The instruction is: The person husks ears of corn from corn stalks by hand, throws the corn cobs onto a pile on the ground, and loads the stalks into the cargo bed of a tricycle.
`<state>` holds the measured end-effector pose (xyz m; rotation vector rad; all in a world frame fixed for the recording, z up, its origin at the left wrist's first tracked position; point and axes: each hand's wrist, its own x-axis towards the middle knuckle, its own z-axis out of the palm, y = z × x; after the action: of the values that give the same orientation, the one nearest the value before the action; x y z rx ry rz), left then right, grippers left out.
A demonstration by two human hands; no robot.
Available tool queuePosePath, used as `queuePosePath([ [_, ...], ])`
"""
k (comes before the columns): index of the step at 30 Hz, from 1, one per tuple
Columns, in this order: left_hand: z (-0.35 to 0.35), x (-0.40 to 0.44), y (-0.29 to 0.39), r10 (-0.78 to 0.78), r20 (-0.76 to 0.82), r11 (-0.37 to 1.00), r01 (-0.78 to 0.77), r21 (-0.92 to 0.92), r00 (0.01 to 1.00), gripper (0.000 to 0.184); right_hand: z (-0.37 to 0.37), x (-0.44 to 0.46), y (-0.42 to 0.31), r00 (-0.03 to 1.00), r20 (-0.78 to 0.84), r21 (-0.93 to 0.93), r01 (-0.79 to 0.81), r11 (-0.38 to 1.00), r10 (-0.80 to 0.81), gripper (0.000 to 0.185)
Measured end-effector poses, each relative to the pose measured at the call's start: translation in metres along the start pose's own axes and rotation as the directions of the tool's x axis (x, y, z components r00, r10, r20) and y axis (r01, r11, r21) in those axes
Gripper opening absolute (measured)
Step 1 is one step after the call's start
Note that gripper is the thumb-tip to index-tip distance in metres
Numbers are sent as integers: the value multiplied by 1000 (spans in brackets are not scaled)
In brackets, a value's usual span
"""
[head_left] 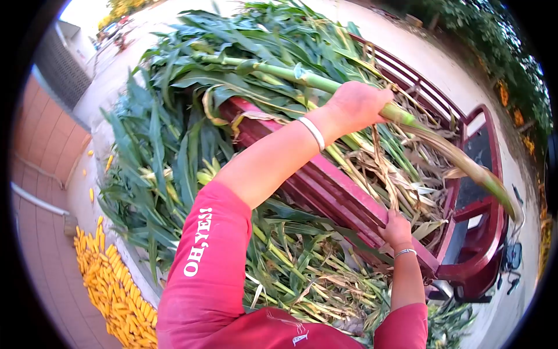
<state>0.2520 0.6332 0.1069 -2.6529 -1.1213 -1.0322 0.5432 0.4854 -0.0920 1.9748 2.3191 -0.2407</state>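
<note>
My left hand [360, 104] is closed around a thick green corn stalk [317, 80], raised over the load. The stalk's leafy end reaches back to the left, and its pale, bent butt end hangs down at the right. Lower down, my right hand [398, 230] grips the top edge of the red cart's side panel [343, 189], beside a dry, curled leaf. Some of its fingers are hidden. Under my left arm, green and dry corn stalks [401, 157] fill the cart bed.
Leafy corn stalks [145, 122] spill over the cart's left end. More cut stalks [302, 267] lie on the ground before me. Yellow corn cobs [119, 291] are heaped by the tiled wall [52, 134]. A red metal frame [494, 151] stands at the cart's right end.
</note>
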Motion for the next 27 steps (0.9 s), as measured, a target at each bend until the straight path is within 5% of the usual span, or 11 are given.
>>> queuePosePath([
  [6,-88,-86,60,19,24,1000,-19,2,1000,23,9,-5,-2,1000,-30,-118,-5,993,2,55],
  [12,-125,-168,152,88,142,996,-91,12,986,17,16,-70,-92,906,-423,-158,-44,987,-27,77],
  [14,-150,-174,199,100,185,995,-98,-19,978,14,-7,-157,-172,821,-544,143,294,945,-173,57],
  [15,-159,-176,225,91,216,996,-86,-34,972,12,-24,-205,-205,874,-387,249,406,879,-294,45],
  [16,-165,-181,251,77,250,996,-66,-52,965,10,-25,-258,-232,748,-550,334,604,724,-371,35],
  [18,-167,-191,306,156,265,986,-135,-98,951,9,-90,-380,-275,657,-582,283,717,637,-480,31],
  [20,-160,-213,367,180,324,982,-152,-112,929,9,-137,-471,-272,569,-666,275,788,551,-482,17],
  [22,-137,-247,424,260,346,966,-240,-101,902,10,-162,-533,-242,453,-861,246,768,591,-231,16],
  [24,-124,-286,469,358,365,934,-329,-139,860,8,-183,-555,-217,578,-814,455,582,674,50,23],
  [26,-118,-327,512,388,415,918,-305,-253,823,7,-180,-550,-199,857,-478,720,256,644,193,26],
  [27,-97,-350,533,334,222,887,-225,-404,916,13,-164,-541,-190,916,-389,693,223,686,95,33],
])
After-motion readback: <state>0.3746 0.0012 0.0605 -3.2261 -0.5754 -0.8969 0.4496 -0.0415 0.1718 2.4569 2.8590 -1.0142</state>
